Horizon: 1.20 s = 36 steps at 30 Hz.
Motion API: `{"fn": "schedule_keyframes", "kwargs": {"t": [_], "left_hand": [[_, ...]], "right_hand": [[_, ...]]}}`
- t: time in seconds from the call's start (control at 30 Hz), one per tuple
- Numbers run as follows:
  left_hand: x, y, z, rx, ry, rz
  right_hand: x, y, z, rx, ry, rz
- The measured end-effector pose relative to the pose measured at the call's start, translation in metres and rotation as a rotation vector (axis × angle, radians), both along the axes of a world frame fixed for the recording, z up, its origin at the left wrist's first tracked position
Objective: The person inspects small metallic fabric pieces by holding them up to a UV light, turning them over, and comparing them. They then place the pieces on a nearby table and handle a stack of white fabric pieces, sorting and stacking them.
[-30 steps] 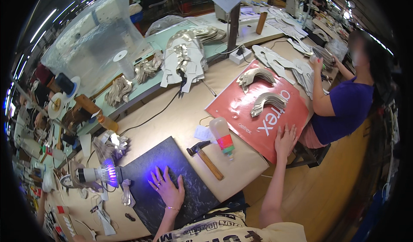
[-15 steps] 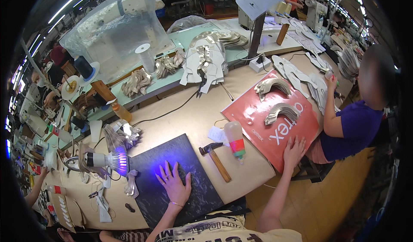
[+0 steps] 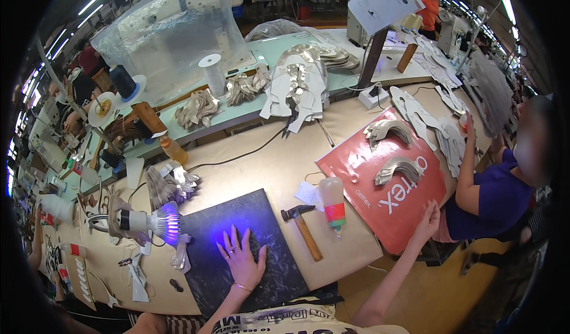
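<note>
Both hands lie open: left hand (image 3: 242,261) flat on the dark mat (image 3: 237,215) at the workbench's (image 3: 267,162) near edge, right hand (image 3: 428,220) on the red board's (image 3: 380,156) overhanging corner; leaning there could tip it, and the hammer (image 3: 303,227) beside the mat could get knocked off

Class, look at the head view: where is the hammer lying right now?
The hammer lies on the tan table, between the dark slab and the red board, beside the glue bottle.
</note>
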<state>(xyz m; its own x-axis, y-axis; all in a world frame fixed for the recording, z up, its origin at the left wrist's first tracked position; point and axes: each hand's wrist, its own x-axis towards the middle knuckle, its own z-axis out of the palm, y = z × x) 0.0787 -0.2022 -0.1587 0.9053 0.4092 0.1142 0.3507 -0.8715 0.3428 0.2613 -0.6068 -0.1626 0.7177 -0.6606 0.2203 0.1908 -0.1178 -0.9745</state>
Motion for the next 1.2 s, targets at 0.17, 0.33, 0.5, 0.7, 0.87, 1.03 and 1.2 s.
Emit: {"fn": "schedule_keyframes", "kwargs": {"t": [0.17, 0.33, 0.5, 0.7, 0.87, 1.03, 1.2], "left_hand": [[-0.001, 0.001, -0.001, -0.036, -0.022, -0.003], [0.006, -0.001, 0.012, -0.272, -0.227, -0.026], [0.051, -0.009, 0.041, -0.398, -0.406, -0.213], [0.155, -0.029, 0.073, -0.717, -0.504, -0.429], [0.256, -0.044, 0.092, -1.185, -0.274, -0.512], [0.32, -0.076, 0.079, -1.586, 0.119, -0.524], [0.297, -0.127, 0.066, -1.961, 0.55, -0.68]], "right_hand": [[0.019, 0.032, 0.027, 0.832, -0.181, 0.564], [0.037, 0.073, 0.036, 1.068, -0.266, 0.394], [0.049, 0.079, 0.059, 1.129, -0.426, 0.039], [0.063, 0.089, 0.075, 0.657, -0.462, -0.224], [0.049, 0.086, 0.077, 0.653, -0.466, -0.1], [-0.009, 0.065, 0.083, 0.741, -0.353, 0.075], [-0.069, 0.054, 0.095, 0.731, -0.193, 0.169]]}}
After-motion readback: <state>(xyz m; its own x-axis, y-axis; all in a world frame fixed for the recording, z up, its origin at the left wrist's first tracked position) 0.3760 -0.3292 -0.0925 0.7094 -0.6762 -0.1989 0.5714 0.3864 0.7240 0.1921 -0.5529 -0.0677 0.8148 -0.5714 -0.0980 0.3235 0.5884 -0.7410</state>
